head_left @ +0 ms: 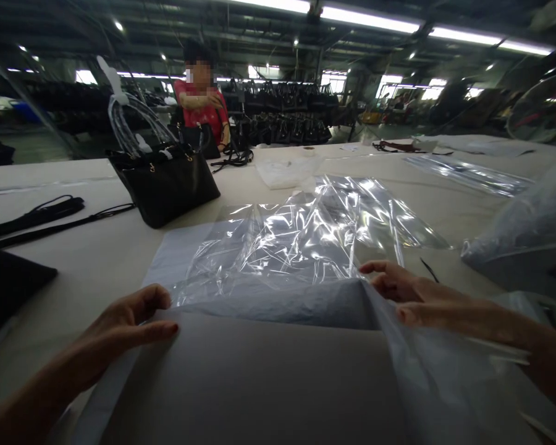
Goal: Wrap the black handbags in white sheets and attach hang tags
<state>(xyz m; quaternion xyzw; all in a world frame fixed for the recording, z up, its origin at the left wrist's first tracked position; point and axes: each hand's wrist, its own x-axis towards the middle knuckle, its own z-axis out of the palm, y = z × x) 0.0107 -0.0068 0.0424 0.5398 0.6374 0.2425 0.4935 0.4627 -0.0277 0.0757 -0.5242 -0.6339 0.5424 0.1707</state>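
Note:
A large flat grey panel (269, 377) fills the near middle of the table, with thin translucent wrapping sheet (412, 364) along its far edge and right side. My left hand (130, 321) grips the panel's far left corner, thumb on top and fingers curled at the edge. On the other side, my right hand (412, 296) has its fingers bent around the raised edge of the wrapping sheet. Just beyond lies crinkled clear plastic film (301, 235), shiny under the lamps. White paper (178, 250) shows beneath the film at left.
A black handbag (171, 185) with wrapped handles stands at the back left, near black straps (46, 216). Another black piece (13, 290) lies at the left edge. Bunched plastic (528, 228) sits at right. A person in red (201, 111) stands across the table (241, 179).

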